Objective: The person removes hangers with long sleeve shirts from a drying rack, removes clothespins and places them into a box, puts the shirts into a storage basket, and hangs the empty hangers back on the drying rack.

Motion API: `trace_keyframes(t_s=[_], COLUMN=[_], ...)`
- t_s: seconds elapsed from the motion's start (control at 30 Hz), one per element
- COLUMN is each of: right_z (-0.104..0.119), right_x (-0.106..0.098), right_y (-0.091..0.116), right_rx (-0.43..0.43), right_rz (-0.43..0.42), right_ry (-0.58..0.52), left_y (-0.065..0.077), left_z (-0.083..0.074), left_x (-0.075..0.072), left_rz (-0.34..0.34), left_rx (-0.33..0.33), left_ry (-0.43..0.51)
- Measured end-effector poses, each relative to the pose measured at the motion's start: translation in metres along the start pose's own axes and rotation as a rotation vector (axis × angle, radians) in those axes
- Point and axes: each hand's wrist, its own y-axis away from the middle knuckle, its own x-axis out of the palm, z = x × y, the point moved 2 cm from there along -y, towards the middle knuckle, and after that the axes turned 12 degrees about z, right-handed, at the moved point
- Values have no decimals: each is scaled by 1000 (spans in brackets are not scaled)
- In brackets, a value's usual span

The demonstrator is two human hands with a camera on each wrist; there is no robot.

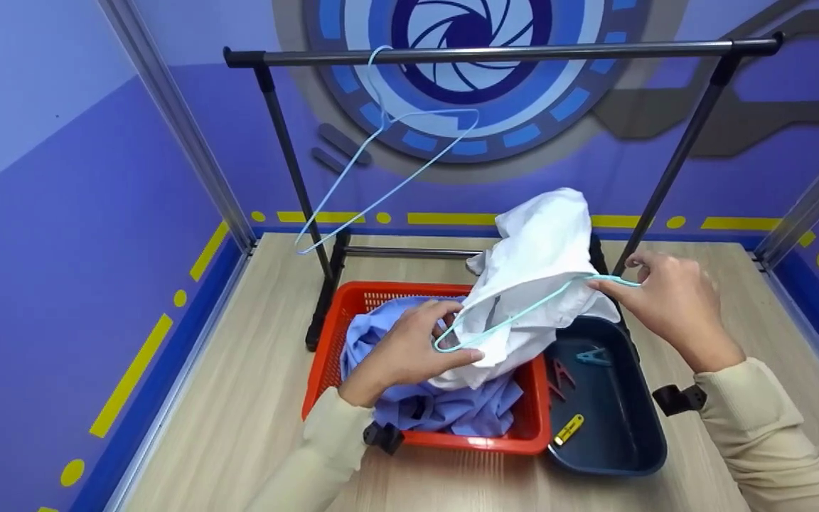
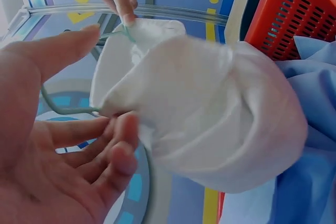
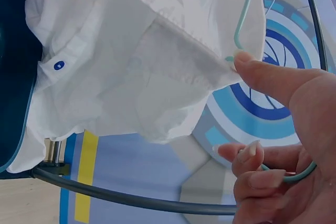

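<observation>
A white shirt [image 1: 541, 249] with blue buttons hangs bunched between the two hands, over the basket and tub. A mint-green wire hanger [image 1: 523, 313] lies along its opening, partly hidden in the cloth. My left hand [image 1: 409, 345] holds the shirt's edge at its curled fingertips; its thumb stands apart, with the hanger's rounded end between. My right hand [image 1: 676, 295] holds the hanger near its hook, the thumb tip at the shirt's corner. In the right wrist view the hook [image 3: 302, 176] loops by the curled fingers.
A light blue hanger [image 1: 388, 121] hangs from the black rack's bar [image 1: 559, 51]. Blue clothing [image 1: 452, 412] fills the red basket [image 1: 477, 442]. Beside it, the dark blue tub [image 1: 616, 427] has a teal clothes peg [image 1: 594, 357], red pegs [image 1: 562, 372] and a small yellow piece [image 1: 569, 430].
</observation>
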Motion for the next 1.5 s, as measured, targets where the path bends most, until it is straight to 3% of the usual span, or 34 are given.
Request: trace_keyframes(t_s=[0.1,0.3,0.63,0.97,1.3,1.5], right_z=[5,21,43,68,84,87], right_x=[1,3,5,3,3,0], right_y=[4,13,26,39,49,51], right_rx=[1,-12,-74,-107,-149,-162], right_rz=[-8,-39,-140,-121,-114,-104], right_ry=[12,49,108,80,93,80], left_y=[1,0,-1,-2,0,1], left_z=[-2,-6,-10,-10,-6,0], left_x=[-1,-3,-5,-2,0,-1], left_rz=[25,12,-38,-19,-16,-21], left_rx=[-11,-44,-62,-147,-166,-142], left_ry=[-11,-31,-208,-316,-303,-259])
